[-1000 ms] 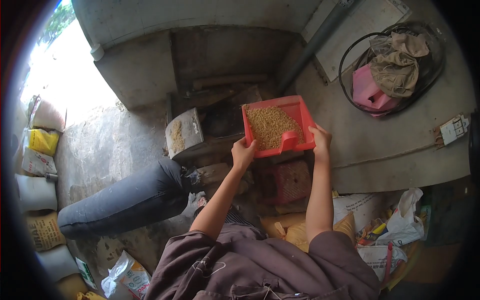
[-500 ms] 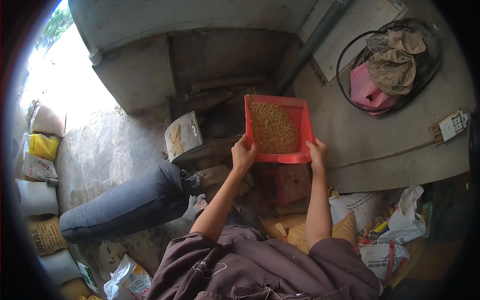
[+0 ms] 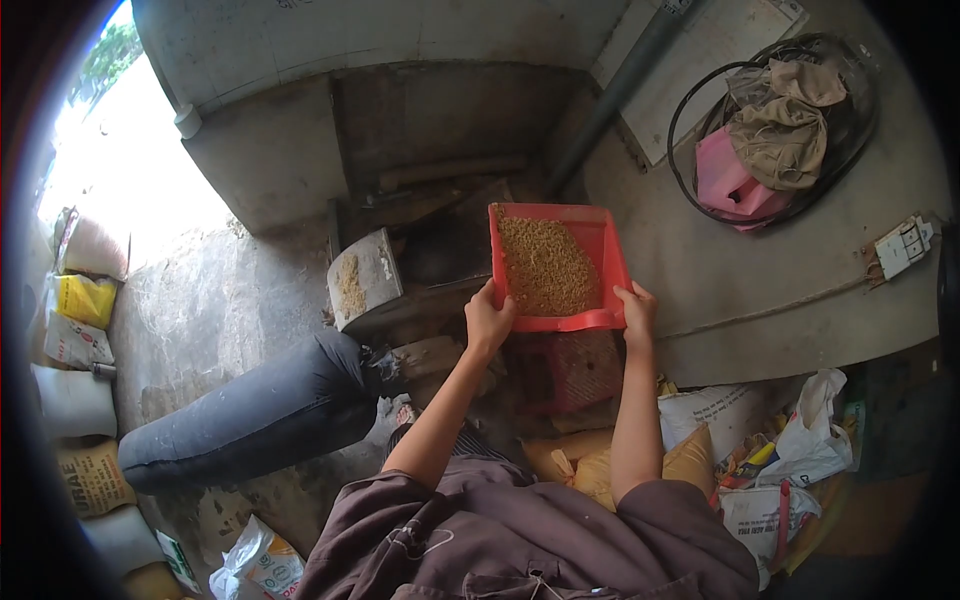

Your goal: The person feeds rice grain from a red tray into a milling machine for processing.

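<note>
Holding a red pan (image 3: pixel 590 232) of grain (image 3: pixel 545 265) by both near corners

The pan is out in front of the person's body, its open top facing the camera. The left grip (image 3: pixel 490 318) grasps the near left corner, thumb laid along the rim and the fingers mostly hidden behind it. The right grip (image 3: pixel 637 307) grasps the near right corner, thumb against the wall and the fingers round the outer side. Grain covers the left and middle of the pan and reaches its far left corner; a bare red strip shows along the right.

Just below the pan in the view is a dark red plastic stool (image 3: pixel 590 365), partly hidden by the pan. To the left sits a grey curved metal piece (image 3: pixel 378 265) with a patch of yellowish meal (image 3: pixel 350 287) on it. A long dark-blue stuffed cloth form (image 3: pixel 245 410) lies on the concrete floor (image 3: pixel 215 320), left of the left forearm. Beside the right forearm are a yellow bag (image 3: pixel 690 458) and a printed white sack (image 3: pixel 712 408). At upper right, a black hose (image 3: pixel 678 150) loops around pink cloth (image 3: pixel 725 175) and khaki cloth (image 3: pixel 790 145).
</note>
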Motion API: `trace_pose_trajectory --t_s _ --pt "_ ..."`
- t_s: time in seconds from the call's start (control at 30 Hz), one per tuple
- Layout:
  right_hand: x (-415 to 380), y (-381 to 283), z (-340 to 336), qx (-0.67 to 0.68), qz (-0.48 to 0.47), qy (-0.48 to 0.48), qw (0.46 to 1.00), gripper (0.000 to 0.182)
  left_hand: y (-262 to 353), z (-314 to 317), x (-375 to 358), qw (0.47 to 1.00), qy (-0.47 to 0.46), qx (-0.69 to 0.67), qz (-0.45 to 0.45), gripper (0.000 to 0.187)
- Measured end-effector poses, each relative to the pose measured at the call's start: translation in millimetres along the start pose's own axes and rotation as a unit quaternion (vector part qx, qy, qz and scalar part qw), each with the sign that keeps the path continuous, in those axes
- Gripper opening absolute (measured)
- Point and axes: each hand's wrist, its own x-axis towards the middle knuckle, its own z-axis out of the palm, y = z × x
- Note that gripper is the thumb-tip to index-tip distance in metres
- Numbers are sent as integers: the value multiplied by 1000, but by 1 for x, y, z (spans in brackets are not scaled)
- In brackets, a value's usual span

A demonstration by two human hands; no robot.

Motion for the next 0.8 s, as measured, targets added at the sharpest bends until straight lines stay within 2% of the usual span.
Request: trace_pose_trajectory --t_s 0.17,0.27,0.47,0.53,0.63,0.8 --pt "-12 -24 9 -28 1 73 997 41 -3 3 -2 1000 4 -11 -8 29" --pt "7 -4 1 -3 1 71 998 41 -2 4 -3 1000 5 -8 2 29" --pt "0 -14 3 18 -8 19 1000 36 -3 3 -3 1000 -2 9 -17 31" --pt "-2 -13 2 19 4 24 1000 35 3 1 -4 999 -13 -12 -41 31" --pt "-2 -9 0 21 6 30 999 36 -4 3 -7 1000 -18 0 -7 35" --pt "-9 -16 0 27 -9 37 999 39 3 0 -9 999 -34 9 -23 36"
